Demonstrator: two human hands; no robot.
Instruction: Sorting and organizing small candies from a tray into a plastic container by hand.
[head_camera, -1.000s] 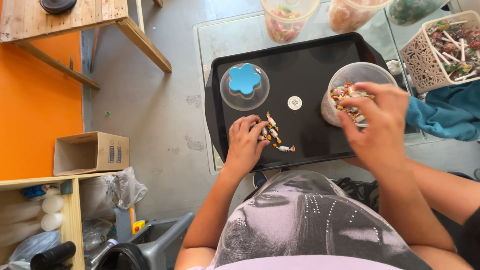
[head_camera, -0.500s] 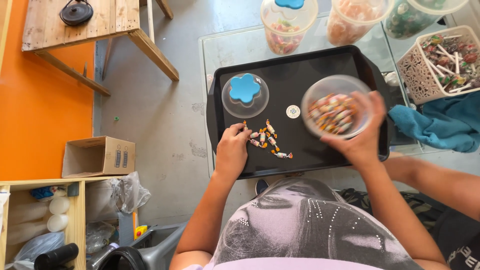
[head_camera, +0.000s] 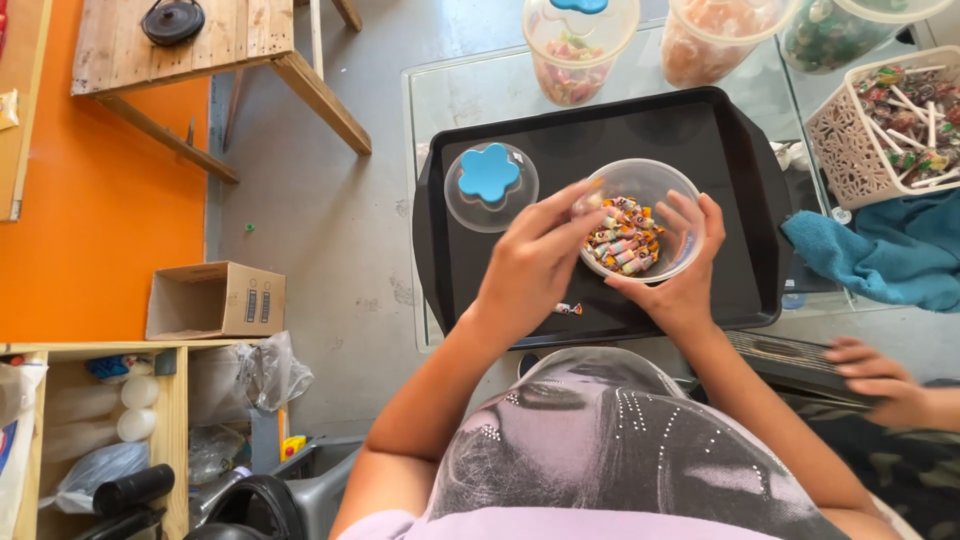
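Note:
My right hand holds a clear plastic jar partly filled with wrapped candies, tilted toward me over a black tray. My left hand reaches over the jar's left rim, fingertips pinched on a small orange-wrapped candy. A single wrapped candy lies on the tray below my left hand. The jar's clear lid with a blue flower knob rests on the tray's left side.
The tray sits on a glass table. Behind it stand three candy jars; a white basket of lollipops and a teal cloth are to the right. Another person's hand rests at lower right. A cardboard box lies on the floor.
The jar came from the tray's right side to its middle in my right hand. My left hand lifted the small candy pile off the tray to the jar's rim; one candy stays behind.

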